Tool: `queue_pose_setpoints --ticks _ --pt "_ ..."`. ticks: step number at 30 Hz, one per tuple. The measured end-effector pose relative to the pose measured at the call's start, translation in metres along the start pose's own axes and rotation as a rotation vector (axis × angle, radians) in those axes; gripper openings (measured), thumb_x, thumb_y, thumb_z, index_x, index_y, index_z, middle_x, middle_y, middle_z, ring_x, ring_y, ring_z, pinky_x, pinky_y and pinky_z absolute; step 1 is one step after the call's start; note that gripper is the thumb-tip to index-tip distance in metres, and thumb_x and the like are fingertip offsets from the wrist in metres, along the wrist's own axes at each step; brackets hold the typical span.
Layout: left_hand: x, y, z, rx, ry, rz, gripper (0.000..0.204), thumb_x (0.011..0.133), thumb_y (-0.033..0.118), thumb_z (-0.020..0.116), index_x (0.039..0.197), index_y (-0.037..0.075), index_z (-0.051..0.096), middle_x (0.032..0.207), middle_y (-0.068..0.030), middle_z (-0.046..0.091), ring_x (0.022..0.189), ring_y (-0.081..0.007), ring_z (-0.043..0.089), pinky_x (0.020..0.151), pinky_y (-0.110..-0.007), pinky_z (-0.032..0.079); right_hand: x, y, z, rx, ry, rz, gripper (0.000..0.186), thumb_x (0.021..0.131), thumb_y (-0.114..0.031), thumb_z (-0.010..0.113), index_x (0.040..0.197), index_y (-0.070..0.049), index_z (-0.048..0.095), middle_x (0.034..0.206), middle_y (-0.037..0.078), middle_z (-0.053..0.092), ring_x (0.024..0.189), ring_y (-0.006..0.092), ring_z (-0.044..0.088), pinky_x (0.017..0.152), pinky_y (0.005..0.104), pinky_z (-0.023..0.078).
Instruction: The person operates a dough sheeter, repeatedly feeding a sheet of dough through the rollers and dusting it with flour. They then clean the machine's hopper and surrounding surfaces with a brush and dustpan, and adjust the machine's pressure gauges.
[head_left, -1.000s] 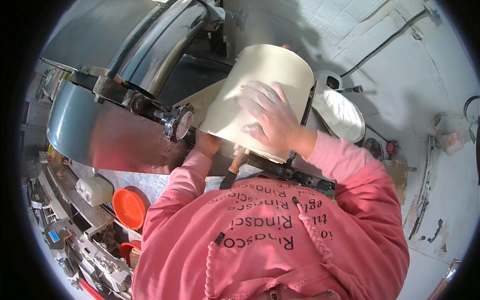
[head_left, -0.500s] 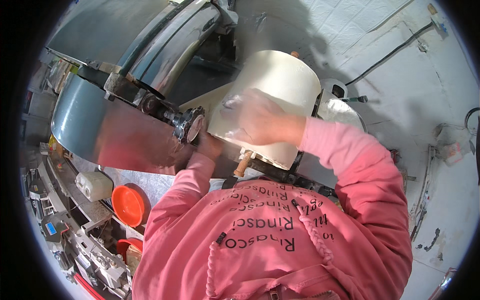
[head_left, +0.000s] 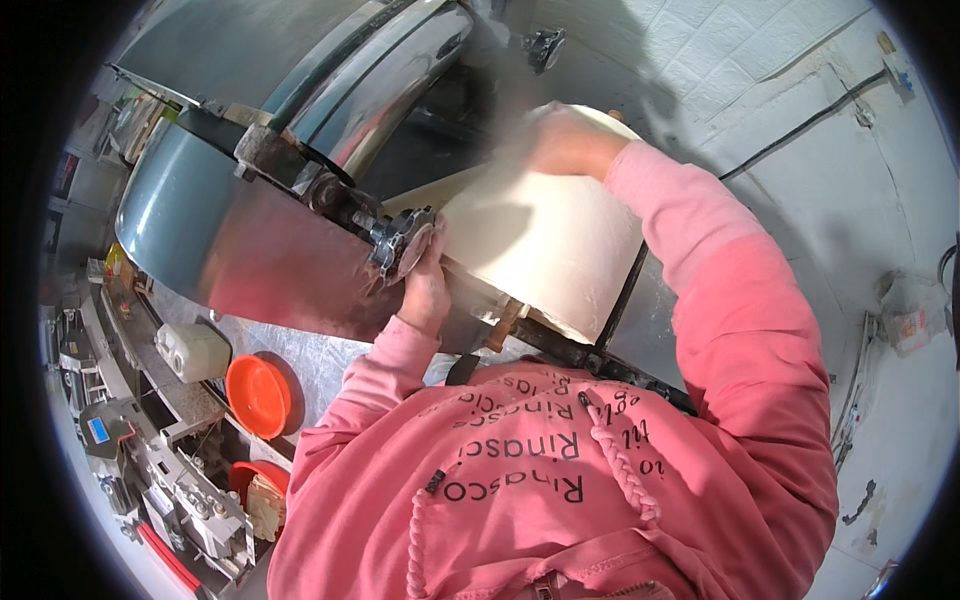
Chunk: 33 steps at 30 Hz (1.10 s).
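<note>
A wide cream-coloured roll [head_left: 550,255] of sheet material lies on a machine, with a wooden-handled bar [head_left: 501,330] at its lower end. My right hand [head_left: 566,142] is over the roll's upper part, its fingers blurred in a pale haze. My left hand [head_left: 428,285] is raised beside a black knobbed dial [head_left: 398,245] at the roll's left edge; its fingers are partly hidden, and I cannot tell whether they grip anything.
A blue-grey metal housing [head_left: 165,215] and steel cylinder [head_left: 385,75] fill the upper left. Lower left are a plastic jug [head_left: 190,350], an orange basin [head_left: 258,395] and cluttered equipment. A pale wall [head_left: 790,150] with a cable stands at the right.
My right hand has swept upward along the roll from its middle toward the far top. My left hand has risen slightly and shows more beside the dial. The view has shifted slightly.
</note>
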<state>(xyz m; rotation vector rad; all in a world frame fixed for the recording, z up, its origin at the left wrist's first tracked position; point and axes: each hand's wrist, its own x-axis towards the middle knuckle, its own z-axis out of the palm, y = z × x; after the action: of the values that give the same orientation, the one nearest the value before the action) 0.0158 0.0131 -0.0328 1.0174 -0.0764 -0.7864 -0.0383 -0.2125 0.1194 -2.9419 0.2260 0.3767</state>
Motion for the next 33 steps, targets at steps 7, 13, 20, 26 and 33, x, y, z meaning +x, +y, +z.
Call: queue_pose_setpoints --ticks 7,13,20,26,33 --pt "0.043 -0.072 -0.032 -0.637 -0.181 -0.497 0.039 0.093 0.027 0.039 0.123 0.004 0.049 0.121 -0.0119 0.054 0.112 -0.0261 0.051 0.1 -0.04 0.038 -0.044 -0.041 0.045 0.015 0.277 -0.252 0.058 0.083 -0.055 0.049 0.11 -0.005 0.062 0.11 0.016 0.061 0.11 0.0284 0.053 0.098 0.0397 0.033" --pt "0.028 -0.046 -0.01 -0.236 -0.026 -0.239 0.036 0.092 0.028 0.048 0.119 0.005 0.053 0.115 -0.0076 0.058 0.107 -0.0209 0.054 0.094 -0.036 0.041 -0.083 -0.035 0.046 -0.056 0.498 -0.308 0.055 0.082 -0.048 0.054 0.119 -0.007 0.054 0.12 0.014 0.054 0.121 0.0267 0.044 0.102 0.0416 0.028" --pt "0.015 -0.003 -0.001 0.217 0.099 0.001 0.032 0.09 0.029 0.055 0.113 0.008 0.057 0.108 -0.0064 0.061 0.101 -0.0184 0.056 0.088 -0.034 0.044 -0.04 0.001 0.0 -0.194 0.093 0.06 0.048 0.085 -0.046 0.049 0.116 -0.01 0.059 0.123 0.01 0.054 0.121 0.0268 0.044 0.102 0.048 0.024" --pt "0.037 -0.046 -0.022 -0.561 -0.171 -0.473 0.043 0.093 0.028 0.039 0.127 0.004 0.047 0.124 -0.0134 0.053 0.113 -0.0285 0.052 0.099 -0.043 0.04 -0.081 -0.046 0.058 -0.021 0.502 -0.392 0.055 0.085 -0.053 0.048 0.117 -0.009 0.058 0.124 0.014 0.052 0.123 0.0297 0.041 0.105 0.0488 0.021" --pt "0.029 -0.04 -0.015 -0.242 -0.033 -0.286 0.031 0.089 0.021 0.049 0.108 0.0 0.059 0.109 -0.0115 0.062 0.101 -0.0232 0.058 0.09 -0.036 0.044 -0.188 0.049 0.053 0.22 0.591 0.217 0.026 0.08 -0.018 0.056 0.103 -0.005 0.057 0.107 0.019 0.058 0.102 0.0361 0.054 0.087 0.0442 0.042"
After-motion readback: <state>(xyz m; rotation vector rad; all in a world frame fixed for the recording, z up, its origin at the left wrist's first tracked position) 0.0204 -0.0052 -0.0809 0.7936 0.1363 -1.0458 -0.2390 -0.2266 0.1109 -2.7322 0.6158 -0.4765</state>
